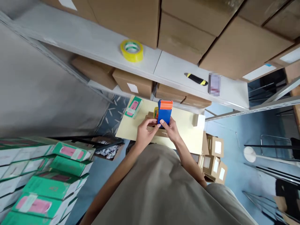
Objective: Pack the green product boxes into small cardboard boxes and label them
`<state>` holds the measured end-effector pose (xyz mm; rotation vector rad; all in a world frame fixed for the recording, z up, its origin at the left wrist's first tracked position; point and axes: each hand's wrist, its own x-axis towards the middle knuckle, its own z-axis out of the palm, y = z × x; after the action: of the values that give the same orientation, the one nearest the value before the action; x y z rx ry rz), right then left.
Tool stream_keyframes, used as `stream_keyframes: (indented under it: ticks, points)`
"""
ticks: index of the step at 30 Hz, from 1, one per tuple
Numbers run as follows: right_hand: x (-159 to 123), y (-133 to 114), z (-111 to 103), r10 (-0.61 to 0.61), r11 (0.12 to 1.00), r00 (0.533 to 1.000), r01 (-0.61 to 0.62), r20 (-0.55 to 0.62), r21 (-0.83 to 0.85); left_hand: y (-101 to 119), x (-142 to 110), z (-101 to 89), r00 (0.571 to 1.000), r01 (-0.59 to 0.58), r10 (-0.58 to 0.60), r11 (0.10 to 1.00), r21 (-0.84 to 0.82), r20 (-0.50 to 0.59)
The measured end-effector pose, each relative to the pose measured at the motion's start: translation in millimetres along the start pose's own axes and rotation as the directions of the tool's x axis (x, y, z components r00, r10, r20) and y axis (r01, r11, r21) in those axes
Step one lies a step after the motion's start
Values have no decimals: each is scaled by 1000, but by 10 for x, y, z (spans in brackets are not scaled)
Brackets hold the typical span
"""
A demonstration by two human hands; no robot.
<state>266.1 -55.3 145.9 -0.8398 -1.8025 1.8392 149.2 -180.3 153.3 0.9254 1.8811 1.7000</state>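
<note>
From eight o'clock round to three, a grip to watch

Out at eight o'clock from our hands stand the stacked green boxes (47, 184); a stray left elbow could topple one. Just past nine, a single green box (133, 107) sits near the edge of the table (127, 128), and a sideways swing might sweep it off. Now our left hand (144, 131), half closed, has its fingers curled about the lower left of the tape dispenser (165, 114). Dead centre, that one, over a cardboard box (162, 133); touching or not, we can't tell. Its toothed-looking end points to twelve, so a twist could bring it round onto a finger! Our right hand (172, 129), half closed too, lays its thumb across the front; ease that pressure and the dispenser could drop. At three, a small white box (199, 121) sits by the table's edge, easily knocked by our right forearm.
</note>
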Motion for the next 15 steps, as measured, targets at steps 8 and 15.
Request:
stream_keyframes:
  ticks: [8, 15]
  points:
    - [-189, 289, 95, 28, 999, 998, -31, 58, 40, -78, -149, -191, 992, -39, 23, 991, 128, 123]
    - [-286, 307, 76, 55, 998, 992, -55, 115, 0, -87, 65, -397, 982, 166, -167, 986, 19, 92]
